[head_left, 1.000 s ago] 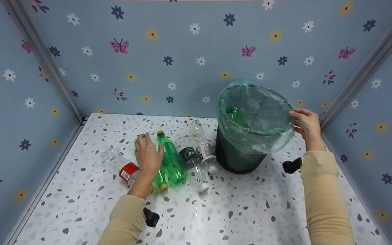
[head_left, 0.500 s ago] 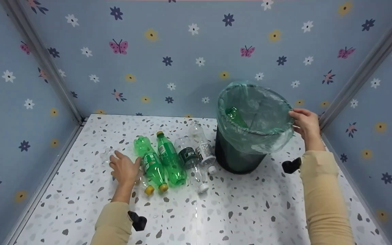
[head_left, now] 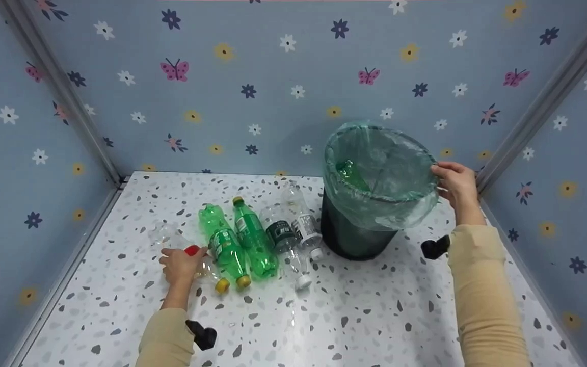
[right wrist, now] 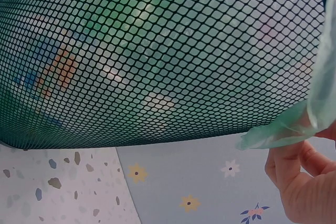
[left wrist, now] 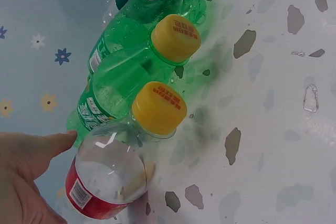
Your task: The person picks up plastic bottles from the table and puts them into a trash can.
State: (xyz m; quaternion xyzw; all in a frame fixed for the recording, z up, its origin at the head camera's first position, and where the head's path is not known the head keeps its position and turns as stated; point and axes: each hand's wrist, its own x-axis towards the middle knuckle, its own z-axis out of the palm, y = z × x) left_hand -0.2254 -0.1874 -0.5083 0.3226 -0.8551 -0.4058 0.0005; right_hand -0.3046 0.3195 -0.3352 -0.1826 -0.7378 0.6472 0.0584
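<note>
My left hand [head_left: 180,266] spreads over a clear bottle with a red label [left wrist: 107,192] and yellow cap, thumb and fingers apart at the label. In the left wrist view its thumb points toward the green bottles beyond. Two green plastic bottles [head_left: 228,252] lie just to the right, one yellow-capped end facing me. My right hand [head_left: 457,184] pinches the green plastic bin liner [right wrist: 286,127] at the right rim of the black mesh trash bin [head_left: 357,237]. Inside the liner lies a green bottle [head_left: 350,173]. Some fingers of the right hand are hidden behind the liner.
Clear bottles with a dark label [head_left: 279,230] and a white label [head_left: 304,227] lie between the green ones and the bin. Another clear bottle [head_left: 167,234] lies past my left hand. Flower-patterned walls [head_left: 273,61] enclose the speckled table [head_left: 354,321].
My left hand has moved left from over the green bottles, then lowered toward me onto the red-labelled bottle. The right hand keeps its place on the liner.
</note>
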